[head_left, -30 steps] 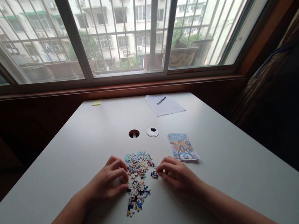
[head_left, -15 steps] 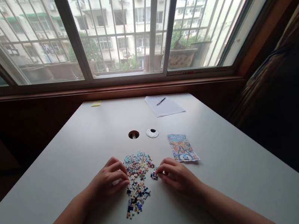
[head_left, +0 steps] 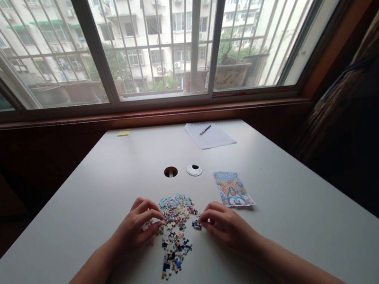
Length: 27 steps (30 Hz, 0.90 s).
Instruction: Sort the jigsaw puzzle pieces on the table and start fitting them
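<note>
A loose pile of small jigsaw puzzle pieces [head_left: 177, 211] lies on the white table, mostly light blue and mixed colours. Nearer to me is a second group of darker puzzle pieces [head_left: 174, 252]. My left hand [head_left: 139, 222] rests at the pile's left edge, fingers curved and apart, with a few pieces showing beneath them. To the right of the pile, my right hand [head_left: 224, 223] has its thumb and fingertips closed at a small dark cluster of puzzle pieces [head_left: 196, 224]; the fingers partly cover what they grip.
A colourful picture sheet [head_left: 233, 189] lies beyond my right hand. Further back are a round cable hole [head_left: 170, 172], its loose cover [head_left: 194, 169], papers [head_left: 210, 137] with a pen [head_left: 205, 130], and a yellow note [head_left: 124, 132]. A barred window stands behind the table.
My left thumb has lifted toward the index finger, and the fingertips have shifted slightly right over the pile edge. My right hand stays at the dark cluster. The view has tilted slightly.
</note>
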Motion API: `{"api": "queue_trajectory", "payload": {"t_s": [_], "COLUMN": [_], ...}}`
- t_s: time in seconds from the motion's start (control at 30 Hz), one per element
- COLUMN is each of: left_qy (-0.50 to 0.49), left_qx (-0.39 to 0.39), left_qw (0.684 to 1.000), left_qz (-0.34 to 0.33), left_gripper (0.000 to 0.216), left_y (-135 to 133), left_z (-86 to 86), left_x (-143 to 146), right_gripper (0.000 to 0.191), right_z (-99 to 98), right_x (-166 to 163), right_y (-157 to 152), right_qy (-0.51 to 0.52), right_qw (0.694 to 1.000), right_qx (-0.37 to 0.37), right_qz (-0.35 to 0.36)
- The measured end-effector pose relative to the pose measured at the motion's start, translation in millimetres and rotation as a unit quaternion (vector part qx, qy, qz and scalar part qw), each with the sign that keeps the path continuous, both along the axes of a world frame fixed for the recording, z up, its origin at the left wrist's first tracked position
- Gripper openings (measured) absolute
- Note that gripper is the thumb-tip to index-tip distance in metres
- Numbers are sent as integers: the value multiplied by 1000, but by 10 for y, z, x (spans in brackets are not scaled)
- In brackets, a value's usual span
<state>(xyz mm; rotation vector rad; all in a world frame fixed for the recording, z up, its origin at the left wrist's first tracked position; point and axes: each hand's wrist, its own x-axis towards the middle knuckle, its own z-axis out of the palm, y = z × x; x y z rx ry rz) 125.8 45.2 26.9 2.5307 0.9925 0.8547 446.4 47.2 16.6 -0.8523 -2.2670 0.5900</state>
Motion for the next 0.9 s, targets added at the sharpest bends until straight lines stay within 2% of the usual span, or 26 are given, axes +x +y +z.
{"api": "queue_trajectory", "payload": {"t_s": [0.13, 0.5, 0.9], "left_qy": [-20, 9, 28], "left_qx": [-5, -67, -97], "left_qw": [1000, 997, 994], "left_qz": [14, -26, -28], "left_gripper": [10, 10, 14], "left_y": [-9, -56, -59], "left_z": [26, 141, 137], "left_x": [-1, -4, -31], "right_gripper": [13, 13, 15], "right_z": [8, -4, -21], "right_x": [-4, -12, -15], "right_y": [3, 8, 11], "right_qy": [0, -11, -23], "right_qw": [1000, 1000, 999], "right_qx": [-2, 2, 26], "right_qz": [0, -14, -18]}}
